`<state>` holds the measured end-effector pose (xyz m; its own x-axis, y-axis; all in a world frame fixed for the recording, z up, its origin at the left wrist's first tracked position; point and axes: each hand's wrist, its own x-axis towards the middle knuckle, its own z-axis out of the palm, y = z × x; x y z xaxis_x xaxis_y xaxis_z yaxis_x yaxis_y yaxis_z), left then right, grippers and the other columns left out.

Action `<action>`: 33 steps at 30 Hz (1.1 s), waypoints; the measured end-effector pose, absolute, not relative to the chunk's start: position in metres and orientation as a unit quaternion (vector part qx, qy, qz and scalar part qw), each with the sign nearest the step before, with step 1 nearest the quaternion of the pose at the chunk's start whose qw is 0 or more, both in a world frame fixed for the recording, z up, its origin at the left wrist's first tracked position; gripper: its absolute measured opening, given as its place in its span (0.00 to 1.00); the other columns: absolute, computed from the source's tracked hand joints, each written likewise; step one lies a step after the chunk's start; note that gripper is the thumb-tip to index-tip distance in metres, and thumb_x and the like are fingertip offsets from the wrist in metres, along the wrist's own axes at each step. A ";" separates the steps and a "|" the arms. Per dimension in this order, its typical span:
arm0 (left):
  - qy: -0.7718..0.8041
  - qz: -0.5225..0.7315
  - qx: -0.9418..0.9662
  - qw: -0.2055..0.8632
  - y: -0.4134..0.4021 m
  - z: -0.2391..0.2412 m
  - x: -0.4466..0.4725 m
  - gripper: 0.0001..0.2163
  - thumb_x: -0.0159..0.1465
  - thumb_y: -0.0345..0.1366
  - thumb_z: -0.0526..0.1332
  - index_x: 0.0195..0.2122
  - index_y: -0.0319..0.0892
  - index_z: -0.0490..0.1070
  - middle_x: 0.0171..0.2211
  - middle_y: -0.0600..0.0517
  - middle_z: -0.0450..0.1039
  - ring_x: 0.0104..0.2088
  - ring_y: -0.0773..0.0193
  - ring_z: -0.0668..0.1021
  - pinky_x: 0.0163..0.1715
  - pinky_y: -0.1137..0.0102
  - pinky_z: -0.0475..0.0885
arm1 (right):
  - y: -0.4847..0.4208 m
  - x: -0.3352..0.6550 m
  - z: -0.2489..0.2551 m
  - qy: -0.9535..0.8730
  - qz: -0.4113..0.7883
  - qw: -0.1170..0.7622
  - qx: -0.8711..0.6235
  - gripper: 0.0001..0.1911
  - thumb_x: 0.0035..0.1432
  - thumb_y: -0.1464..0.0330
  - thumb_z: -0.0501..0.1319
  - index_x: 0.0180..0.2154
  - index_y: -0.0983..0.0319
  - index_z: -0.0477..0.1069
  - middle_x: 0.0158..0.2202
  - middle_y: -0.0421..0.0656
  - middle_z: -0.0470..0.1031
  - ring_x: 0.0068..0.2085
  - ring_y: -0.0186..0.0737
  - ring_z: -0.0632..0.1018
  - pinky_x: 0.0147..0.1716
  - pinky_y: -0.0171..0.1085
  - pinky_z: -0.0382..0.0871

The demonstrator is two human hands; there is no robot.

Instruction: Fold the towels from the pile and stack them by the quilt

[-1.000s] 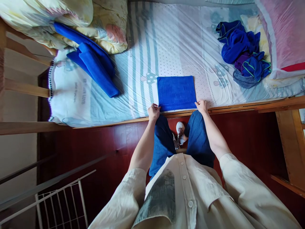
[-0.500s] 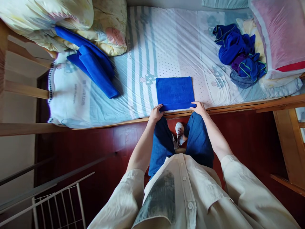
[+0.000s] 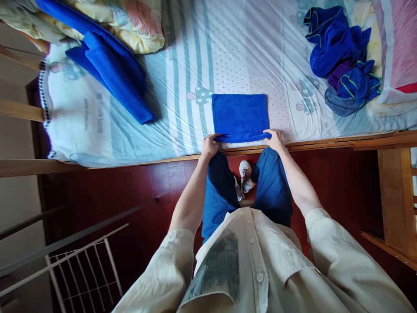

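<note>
At bed [image 3: 137, 139] edge: left hand [image 3: 209, 147], right hand [image 3: 275, 140] pinching towel [image 3: 240, 116] near corners, keeping fold square.

I see the bed [image 3: 228, 52], its patterned sheet running across a wooden frame. A folded blue towel [image 3: 240, 116] lies at its six o'clock edge, more blue towels [image 3: 109, 71] at ten o'clock beside a floral pillow [image 3: 137, 21], crumpled blue clothes [image 3: 342, 56] at two o'clock.

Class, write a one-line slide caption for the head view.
Both hands, left and right, grip a folded blue towel at the bed's edge.
</note>
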<state>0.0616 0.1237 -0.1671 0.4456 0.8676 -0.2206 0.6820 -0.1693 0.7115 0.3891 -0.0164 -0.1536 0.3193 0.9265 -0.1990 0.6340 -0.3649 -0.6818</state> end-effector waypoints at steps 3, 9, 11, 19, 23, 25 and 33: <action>0.534 0.122 0.731 0.408 0.127 -0.165 0.062 0.24 0.58 0.29 0.57 0.54 0.41 0.80 0.50 0.47 0.83 0.50 0.53 0.82 0.57 0.62 0.75 | -0.016 0.389 -0.154 -0.492 0.287 0.263 -0.779 0.26 0.55 0.78 0.59 0.54 0.63 0.81 0.55 0.49 0.83 0.58 0.49 0.80 0.66 0.47 0.70; 0.566 0.155 0.687 0.428 0.129 -0.163 0.066 0.20 0.63 0.37 0.59 0.54 0.39 0.78 0.41 0.49 0.82 0.41 0.61 0.82 0.46 0.71 0.76 | -0.014 0.392 -0.157 -0.473 0.290 0.289 -0.781 0.19 0.62 0.70 0.59 0.51 0.64 0.80 0.52 0.50 0.83 0.54 0.48 0.81 0.61 0.44 0.72; 0.561 0.176 0.680 0.438 0.129 -0.163 0.066 0.19 0.64 0.37 0.59 0.54 0.38 0.77 0.42 0.48 0.82 0.44 0.60 0.81 0.45 0.72 0.76 | -0.015 0.393 -0.157 -0.468 0.292 0.294 -0.781 0.18 0.63 0.68 0.59 0.52 0.64 0.79 0.51 0.50 0.83 0.51 0.48 0.82 0.58 0.43 0.74; 0.591 0.221 0.651 0.422 0.124 -0.172 0.059 0.11 0.63 0.41 0.62 0.44 0.41 0.75 0.37 0.47 0.81 0.43 0.56 0.82 0.47 0.67 0.76 | -0.022 0.397 -0.162 -0.434 0.300 0.346 -0.776 0.20 0.66 0.53 0.62 0.47 0.62 0.77 0.43 0.49 0.83 0.44 0.48 0.81 0.51 0.45 0.77; 0.635 0.207 0.626 0.401 0.124 -0.175 0.059 0.08 0.65 0.41 0.62 0.39 0.42 0.73 0.35 0.48 0.80 0.40 0.57 0.82 0.49 0.66 0.75 | -0.023 0.399 -0.172 -0.420 0.315 0.352 -0.775 0.19 0.65 0.50 0.63 0.42 0.60 0.77 0.39 0.48 0.82 0.41 0.48 0.81 0.49 0.46 0.77; 0.655 0.187 0.618 0.392 0.125 -0.175 0.062 0.07 0.66 0.40 0.61 0.39 0.42 0.72 0.36 0.47 0.80 0.41 0.57 0.82 0.50 0.66 0.74 | -0.022 0.400 -0.178 -0.411 0.316 0.328 -0.790 0.18 0.64 0.51 0.65 0.38 0.59 0.76 0.35 0.46 0.81 0.38 0.47 0.80 0.47 0.46 0.77; 0.673 0.153 0.624 0.367 0.122 -0.172 0.066 0.07 0.69 0.39 0.58 0.40 0.43 0.73 0.40 0.43 0.81 0.45 0.53 0.82 0.52 0.64 0.72 | -0.019 0.401 -0.182 -0.408 0.309 0.281 -0.812 0.16 0.64 0.55 0.65 0.30 0.57 0.67 0.27 0.41 0.73 0.32 0.43 0.73 0.42 0.43 0.72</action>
<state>0.0665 0.1221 -0.1715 0.0477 0.9518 -0.3031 0.7271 0.1749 0.6639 0.4008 -0.0186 -0.1817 0.4772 0.8356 -0.2721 0.4885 -0.5096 -0.7083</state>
